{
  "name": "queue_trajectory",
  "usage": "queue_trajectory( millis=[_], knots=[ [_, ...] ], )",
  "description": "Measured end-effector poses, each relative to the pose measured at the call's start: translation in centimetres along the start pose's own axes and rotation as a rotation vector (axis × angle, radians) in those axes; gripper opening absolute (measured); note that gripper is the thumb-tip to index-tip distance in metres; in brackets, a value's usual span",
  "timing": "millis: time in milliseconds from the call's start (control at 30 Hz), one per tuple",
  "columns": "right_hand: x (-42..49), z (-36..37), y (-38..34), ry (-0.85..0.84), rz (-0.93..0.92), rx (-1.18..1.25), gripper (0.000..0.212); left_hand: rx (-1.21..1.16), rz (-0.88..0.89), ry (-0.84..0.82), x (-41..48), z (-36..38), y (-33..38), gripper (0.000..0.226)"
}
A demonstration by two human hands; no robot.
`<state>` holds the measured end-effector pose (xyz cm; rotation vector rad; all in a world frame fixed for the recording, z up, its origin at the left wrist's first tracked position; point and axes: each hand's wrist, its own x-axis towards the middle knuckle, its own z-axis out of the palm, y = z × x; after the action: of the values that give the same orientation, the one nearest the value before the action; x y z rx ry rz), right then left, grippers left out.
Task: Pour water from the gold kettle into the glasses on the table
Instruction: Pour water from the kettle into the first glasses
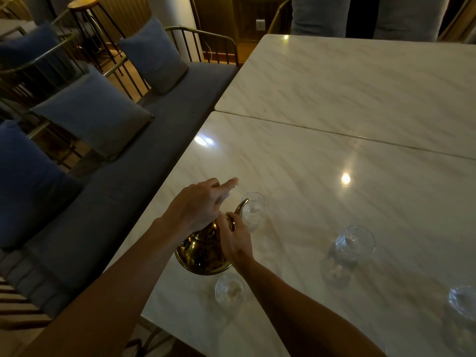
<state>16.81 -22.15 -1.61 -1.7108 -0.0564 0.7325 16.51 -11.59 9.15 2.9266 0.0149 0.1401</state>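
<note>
The gold kettle (203,253) stands near the left edge of the marble table (322,176), its spout pointing up and right toward a clear glass (253,211). My left hand (198,202) lies over the kettle's top, fingers curled there and the forefinger stretched out; what it grips is hidden. My right hand (235,240) presses against the kettle's right side near the spout's base. A second glass (229,289) stands just in front of the kettle. A third glass (354,242) is to the right, and a fourth (462,300) sits at the right edge.
A second marble table (360,81) adjoins the far side, a narrow seam between them. A grey bench (144,161) with blue cushions (95,112) runs along the left. Chairs stand behind the far table.
</note>
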Motion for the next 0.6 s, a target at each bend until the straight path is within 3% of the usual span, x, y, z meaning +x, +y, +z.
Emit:
queue_trajectory(
  millis=[200, 433, 600],
  knots=[
    [-0.18, 0.31, -0.30, -0.004, -0.009, -0.022, 0.088, 0.000, 0.007, 0.012, -0.21, -0.34, 0.00, 0.045],
    [-0.21, 0.09, -0.15, 0.001, -0.023, -0.015, 0.057, 0.001, 0.007, 0.016, -0.44, -0.66, 0.16, 0.045],
    [-0.54, 0.13, -0.08, 0.010, -0.026, -0.009, 0.056, 0.007, -0.007, 0.006, -0.77, -0.65, 0.19, 0.046]
  ],
)
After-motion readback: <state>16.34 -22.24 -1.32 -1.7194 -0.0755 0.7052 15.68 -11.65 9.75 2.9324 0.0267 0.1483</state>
